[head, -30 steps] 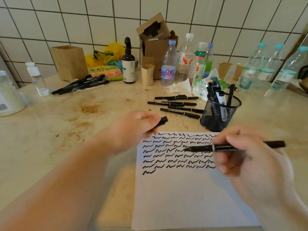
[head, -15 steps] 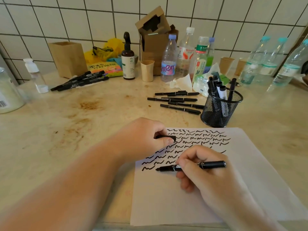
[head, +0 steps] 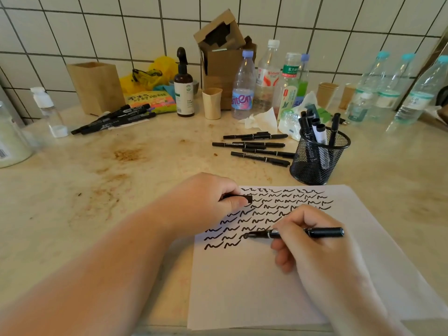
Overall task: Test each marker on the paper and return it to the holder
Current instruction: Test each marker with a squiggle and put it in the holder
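A white paper lies on the counter, its upper half covered in rows of black squiggles. My right hand grips an uncapped black marker, tip pointing left and touching the paper at the end of a squiggle row. My left hand rests on the paper's top left corner and pinches the black cap. A black mesh holder with several markers stands just beyond the paper. Several loose black markers lie to its left.
More black markers lie at the back left by a wooden box. Bottles, paper cups, a cardboard box and crumpled tissue crowd the back along the tiled wall. The stained counter stretches left of the paper.
My right hand came down from above the paper and brought the marker tip onto it, then shifted slightly right along the row. My left hand settled onto the paper's corner with the cap.
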